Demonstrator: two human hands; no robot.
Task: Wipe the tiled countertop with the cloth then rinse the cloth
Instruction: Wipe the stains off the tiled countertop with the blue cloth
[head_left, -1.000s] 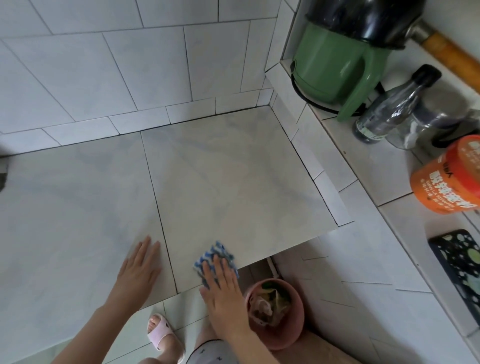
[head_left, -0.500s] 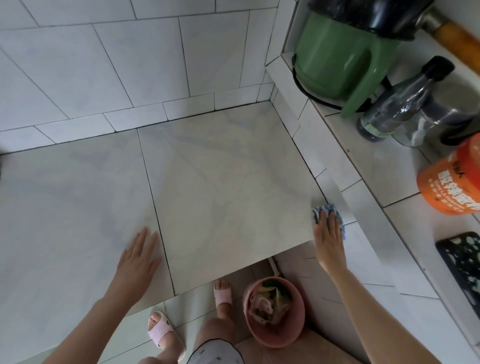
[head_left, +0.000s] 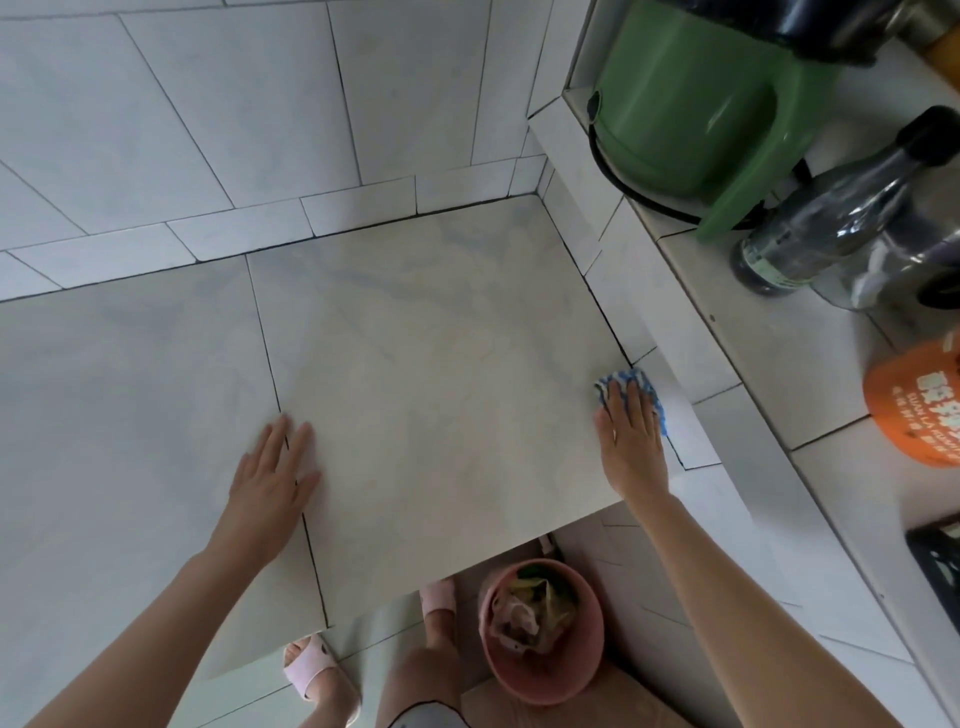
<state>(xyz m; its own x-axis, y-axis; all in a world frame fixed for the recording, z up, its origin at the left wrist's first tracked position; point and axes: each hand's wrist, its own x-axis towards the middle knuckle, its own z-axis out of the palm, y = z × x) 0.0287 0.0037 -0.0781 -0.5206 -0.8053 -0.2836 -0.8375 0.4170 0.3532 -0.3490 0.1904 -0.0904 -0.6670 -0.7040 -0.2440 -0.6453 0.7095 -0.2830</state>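
Observation:
The pale tiled countertop (head_left: 441, 364) fills the middle of the view. A blue-and-white cloth (head_left: 626, 382) lies at its right edge, against the raised tiled step. My right hand (head_left: 631, 441) presses flat on the cloth with straight fingers, covering most of it. My left hand (head_left: 272, 478) rests flat on the countertop near the front, across a grout line, fingers spread and holding nothing.
On the raised ledge (head_left: 769, 364) to the right stand a green jug (head_left: 696, 104), a dark bottle (head_left: 831, 213), an orange tub (head_left: 919, 410) and a dark object (head_left: 940, 561). A pink bin (head_left: 540, 629) with scraps sits on the floor below the counter edge.
My right hand has swept the cloth from the front middle of the countertop to its right edge, then slightly farther back. My left hand has stayed flat in place.

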